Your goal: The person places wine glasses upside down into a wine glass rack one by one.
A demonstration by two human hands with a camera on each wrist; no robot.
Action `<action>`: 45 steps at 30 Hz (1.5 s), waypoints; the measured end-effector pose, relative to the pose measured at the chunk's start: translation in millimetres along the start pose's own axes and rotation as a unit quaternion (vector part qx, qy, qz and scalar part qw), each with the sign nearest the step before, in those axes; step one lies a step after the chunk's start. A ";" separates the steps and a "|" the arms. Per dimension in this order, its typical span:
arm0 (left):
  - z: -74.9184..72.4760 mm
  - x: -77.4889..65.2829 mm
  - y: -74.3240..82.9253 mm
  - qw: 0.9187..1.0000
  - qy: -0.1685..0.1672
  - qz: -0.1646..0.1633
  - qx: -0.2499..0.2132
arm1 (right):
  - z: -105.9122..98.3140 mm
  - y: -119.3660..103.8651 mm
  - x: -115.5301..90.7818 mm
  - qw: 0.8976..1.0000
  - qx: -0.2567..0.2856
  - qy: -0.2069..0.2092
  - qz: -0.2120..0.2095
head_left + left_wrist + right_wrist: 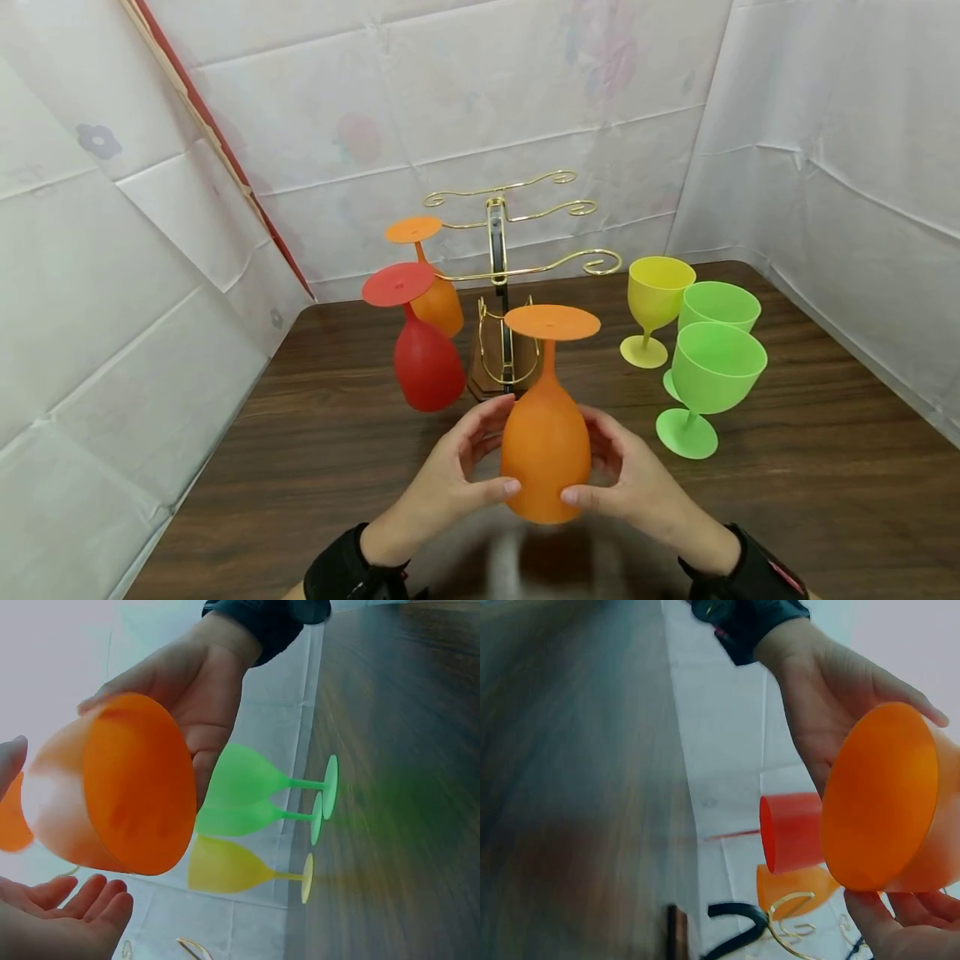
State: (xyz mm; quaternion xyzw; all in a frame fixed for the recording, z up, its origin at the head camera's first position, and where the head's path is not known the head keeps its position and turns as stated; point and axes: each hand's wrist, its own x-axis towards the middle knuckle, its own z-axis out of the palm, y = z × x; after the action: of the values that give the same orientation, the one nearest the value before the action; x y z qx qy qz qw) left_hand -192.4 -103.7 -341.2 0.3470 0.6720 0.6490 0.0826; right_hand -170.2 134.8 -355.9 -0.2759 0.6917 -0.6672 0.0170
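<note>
Both hands hold an orange goblet (546,450) upside down, its round foot on top and its bowl facing down above the table. My left hand (459,471) is on the bowl's left side, thumb at the front. On the other side, my right hand (633,471) mirrors it, with its fingers partly hidden behind the bowl. Just behind stands a gold wire rack (497,242) with curled arms. From its left arms hang a red goblet (429,362) and, farther back, another orange goblet (441,307), both upside down. The open mouth of the held goblet (885,799) shows in the right wrist view.
At the right, a yellow goblet (656,292) and two green goblets, the nearer green goblet (716,371) overlapping the farther green goblet (723,302), stand upright on the dark wooden table (315,492). White sheeting (300,108) surrounds the table's back and sides.
</note>
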 end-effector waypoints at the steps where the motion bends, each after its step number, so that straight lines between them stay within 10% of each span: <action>1: -0.3 -0.1 -0.6 1.000 0.001 0.005 -0.001 | -0.1 -1.1 -0.3 1.000 -0.017 0.009 -0.004; 23: 4.2 -4.9 -4.2 0.998 0.020 0.019 0.064 | 8.1 -0.3 0.4 0.994 -0.082 -0.006 -0.068; 45: -70.7 -69.8 11.6 0.971 0.196 -0.010 0.134 | -2.2 6.3 -1.4 0.993 -0.082 0.007 -0.086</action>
State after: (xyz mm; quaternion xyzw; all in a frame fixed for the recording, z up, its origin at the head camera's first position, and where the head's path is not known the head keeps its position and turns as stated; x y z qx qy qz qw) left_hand -175.9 -202.3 -343.9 0.2138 0.7596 0.6073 -0.0918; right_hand -172.1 137.1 -362.0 -0.3298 0.7180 -0.6091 -0.0678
